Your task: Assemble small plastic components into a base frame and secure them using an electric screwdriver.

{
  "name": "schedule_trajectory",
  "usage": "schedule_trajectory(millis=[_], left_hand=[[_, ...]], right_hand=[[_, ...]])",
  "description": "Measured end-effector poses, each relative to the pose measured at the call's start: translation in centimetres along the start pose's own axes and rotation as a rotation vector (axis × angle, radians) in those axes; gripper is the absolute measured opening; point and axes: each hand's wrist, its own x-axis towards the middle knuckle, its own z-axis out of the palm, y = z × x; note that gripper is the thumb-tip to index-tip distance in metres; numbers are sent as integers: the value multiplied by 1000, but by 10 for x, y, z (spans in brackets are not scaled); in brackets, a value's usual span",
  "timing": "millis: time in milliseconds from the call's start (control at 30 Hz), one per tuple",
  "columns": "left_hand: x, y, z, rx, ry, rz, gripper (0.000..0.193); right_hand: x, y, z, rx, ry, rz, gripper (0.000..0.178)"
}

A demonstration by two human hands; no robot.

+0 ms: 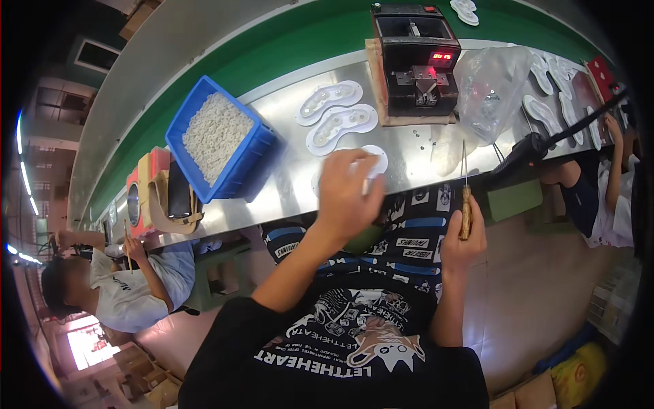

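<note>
Black printed shirt (pixel 327 341) nearest; white sole-shaped piece (pixel 379 155) partly covered by left hand (pixel 349 196); whether gripped cannot be told.
Its long axis slants rightward-away; slender brown-handled tool (pixel 466 210) is clasped by farther right hand (pixel 469 244).

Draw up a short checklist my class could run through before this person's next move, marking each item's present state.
1. Pointed tool secure in the right hand: ok, handle gripped, thin metal end pointing away from the body.
2. Left hand apart from the tool's tip: ok, a gap shows between them.
3. Left hand touching the nearest white sole-shaped piece: cannot tell, the hand hides part of it.
4. Machine display lit: ok, glowing red.
5. Metal bench free of loose bits: not ok, small dark bits lie in front of the machine.
</note>
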Motion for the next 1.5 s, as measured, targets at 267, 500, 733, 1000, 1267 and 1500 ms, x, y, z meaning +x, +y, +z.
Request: schedule_trajectory(millis=[267,500,733,1000,1267,1500], left_hand=[[52,28,89,120,-268,-63,50],[56,16,94,-3,-350,-44,50],[53,9,104,95,-256,125,31],[42,8,93,91,-282,156,26],[29,10,79,-121,-7,112,27],[-36,33,19,-830,-427,-317,35]], right_hand=[[38,1,27,-310,-162,107,31],[43,-2,34,-276,-3,149,26],[41,-1,18,-323,24,135,26],[72,3,33,-551,-142,-8,25],[86,8,55,-748,-160,-111,26],[74,-22,71,4,-432,-117,38]])
